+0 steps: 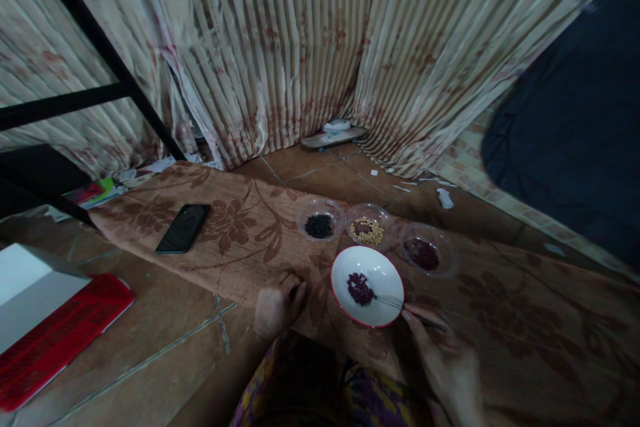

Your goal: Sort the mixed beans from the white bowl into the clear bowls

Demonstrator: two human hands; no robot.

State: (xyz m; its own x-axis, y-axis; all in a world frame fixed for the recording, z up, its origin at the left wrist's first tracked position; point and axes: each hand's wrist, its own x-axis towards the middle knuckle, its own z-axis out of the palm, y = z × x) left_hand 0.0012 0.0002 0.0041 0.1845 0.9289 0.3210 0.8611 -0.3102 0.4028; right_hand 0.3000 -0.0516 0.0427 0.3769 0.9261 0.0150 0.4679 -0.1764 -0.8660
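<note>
Utensil [391, 302] | between right fingers [414, 325] — tip at red beans [360, 288] | in bowl [387, 273]

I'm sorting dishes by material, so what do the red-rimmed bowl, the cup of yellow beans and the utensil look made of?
Red-rimmed bowl: glossy white with bright reflections; glazed ceramic or perhaps enamel.
Cup of yellow beans: clear and smooth, cloth showing through; likely plastic, possibly glass.
Utensil: slim, pale-grey tines suggest metal; the rest is too dark to judge.

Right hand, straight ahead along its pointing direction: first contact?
Probably the right rim of the white bowl, just ahead of the right hand; its utensil extends inside. Exact gap unclear from this view.
</note>
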